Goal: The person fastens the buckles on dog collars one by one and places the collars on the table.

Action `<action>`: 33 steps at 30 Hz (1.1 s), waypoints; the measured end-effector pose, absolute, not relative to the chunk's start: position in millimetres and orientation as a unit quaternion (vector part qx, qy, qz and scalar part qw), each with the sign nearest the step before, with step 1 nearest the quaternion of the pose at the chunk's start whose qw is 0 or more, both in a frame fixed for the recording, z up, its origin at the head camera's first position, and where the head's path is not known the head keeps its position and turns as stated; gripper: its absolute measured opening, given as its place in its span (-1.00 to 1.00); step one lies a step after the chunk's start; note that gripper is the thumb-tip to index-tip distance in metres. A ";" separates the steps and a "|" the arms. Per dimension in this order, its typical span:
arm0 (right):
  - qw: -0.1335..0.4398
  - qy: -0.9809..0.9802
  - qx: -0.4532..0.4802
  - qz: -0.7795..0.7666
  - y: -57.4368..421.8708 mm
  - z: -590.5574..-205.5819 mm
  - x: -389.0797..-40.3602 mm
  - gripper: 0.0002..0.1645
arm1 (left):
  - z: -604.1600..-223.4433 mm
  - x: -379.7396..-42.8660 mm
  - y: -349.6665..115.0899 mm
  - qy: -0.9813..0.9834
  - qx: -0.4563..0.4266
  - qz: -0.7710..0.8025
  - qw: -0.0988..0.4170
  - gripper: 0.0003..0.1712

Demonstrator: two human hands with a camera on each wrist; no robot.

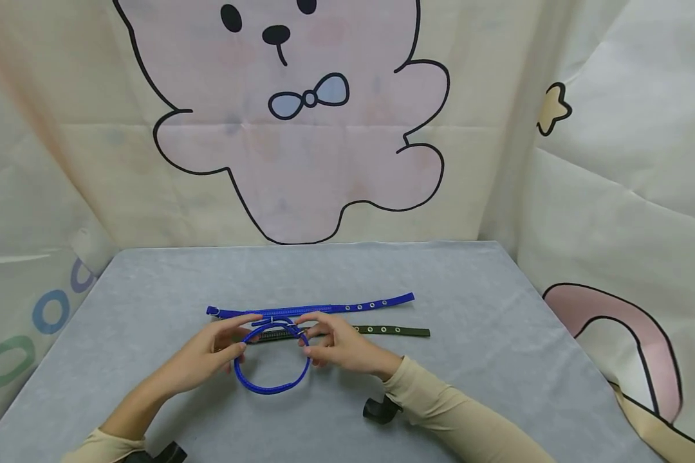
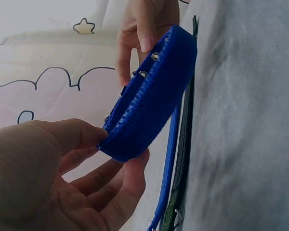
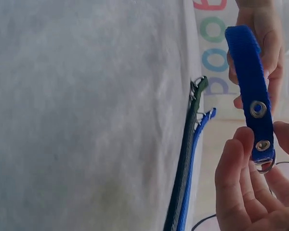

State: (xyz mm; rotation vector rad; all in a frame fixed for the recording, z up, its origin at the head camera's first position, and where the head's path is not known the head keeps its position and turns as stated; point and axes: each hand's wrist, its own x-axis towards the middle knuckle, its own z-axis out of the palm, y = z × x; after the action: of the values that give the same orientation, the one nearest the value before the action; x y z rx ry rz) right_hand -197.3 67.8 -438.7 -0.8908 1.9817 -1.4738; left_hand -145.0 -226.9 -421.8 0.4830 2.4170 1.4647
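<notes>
**Blue loop pinched between 2 hands**

The blue loop (image 1: pixel 269 390) is held up between the fingers of the left hand (image 1: pixel 217 347) and those of the right hand (image 1: pixel 344 347). Both hands grasp it: the left pinches its left side, thumb along 1 edge and fingertips under the other; the right grips the opposite side between thumb and fingers. In the head view, the rest of the band curves round below the fingertips, towards the person.

Beyond the fingertips, a blue strap (image 1: pixel 324 309) lies straight on the table (image 1: pixel 486 334); a green strap (image 1: pixel 396 330) passes behind the fingers, nearer them.

The head view gives the loop's round outline. The right wrist view adds 2 eyelets (image 3: pixel 258 109) and a metal ring (image 3: pixel 273 163) beside the right fingertips, plus the green strap's metal-fitted end, hidden in the head view. The left wrist view shows the ribbed outer face just past the left fingertips.
</notes>
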 end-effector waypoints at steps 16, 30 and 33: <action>0.289 0.704 -0.322 -0.563 43.4 -447.7 -187.1 -0.37 | -425.0 -128.6 -259.3 0.812 0.198 0.521 0.172 -0.35; 0.315 0.692 -0.290 -0.580 11.0 -450.3 -183.2 -0.41 | -428.9 -118.3 -285.0 0.839 0.168 0.489 0.167 -0.36; 0.317 0.693 -0.289 -0.579 3.8 -448.5 -181.4 -0.41 | -428.9 -117.0 -291.9 0.842 0.164 0.485 0.170 -0.36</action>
State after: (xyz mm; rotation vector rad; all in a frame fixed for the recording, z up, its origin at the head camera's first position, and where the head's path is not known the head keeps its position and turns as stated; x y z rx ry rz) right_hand -181.4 3.8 -448.5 -0.7611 1.8247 -1.5252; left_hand -117.0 -291.9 -428.9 0.4659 2.3931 1.3769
